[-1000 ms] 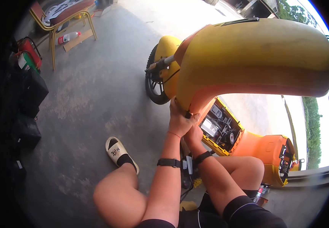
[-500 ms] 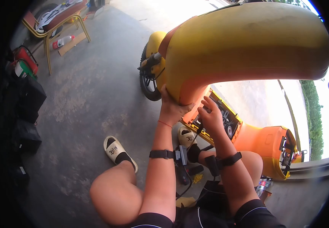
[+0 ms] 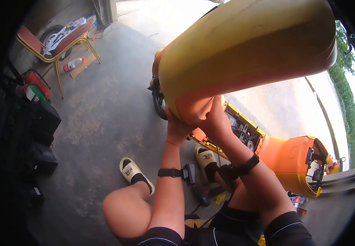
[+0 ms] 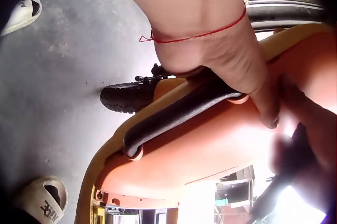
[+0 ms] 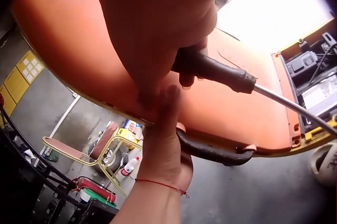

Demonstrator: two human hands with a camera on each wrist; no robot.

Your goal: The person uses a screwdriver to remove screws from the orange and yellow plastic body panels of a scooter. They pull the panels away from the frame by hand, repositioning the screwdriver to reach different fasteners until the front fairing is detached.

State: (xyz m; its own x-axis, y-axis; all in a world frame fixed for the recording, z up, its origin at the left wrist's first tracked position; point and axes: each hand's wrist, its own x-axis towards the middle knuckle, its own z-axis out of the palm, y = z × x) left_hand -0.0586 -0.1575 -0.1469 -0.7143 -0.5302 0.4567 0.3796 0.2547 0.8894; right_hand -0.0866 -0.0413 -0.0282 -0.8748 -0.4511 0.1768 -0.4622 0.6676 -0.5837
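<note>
My left hand [image 3: 178, 127] grips the edge of the yellow-and-orange scooter's front panel [image 4: 174, 155]. Its thumb lies across the orange inner face, and the other fingers go out of sight behind the edge. A black grab bar [image 5: 216, 150] is fixed to the panel beside this hand. Against the orange face, close by the left thumb, is my right hand [image 3: 216, 123]. It holds a screwdriver [image 5: 216, 71] by its dark handle, with the metal shaft pointing back away from the fingertips. The right fingertips are partly hidden at the panel surface.
The scooter's open floor compartment [image 3: 243, 131] shows electrical parts and wiring. A slippered foot [image 3: 204, 158] stands beside it. Black boxes [image 3: 46, 117] line the left side, near a chair [image 3: 54, 61] and a bottle [image 3: 74, 64]. A dark power tool [image 3: 200, 194] lies between the legs.
My right hand first left the left hand and lifted away with spread fingers, then came back to the panel beside the left thumb. The scooter's front now sits lower and further left in the head view.
</note>
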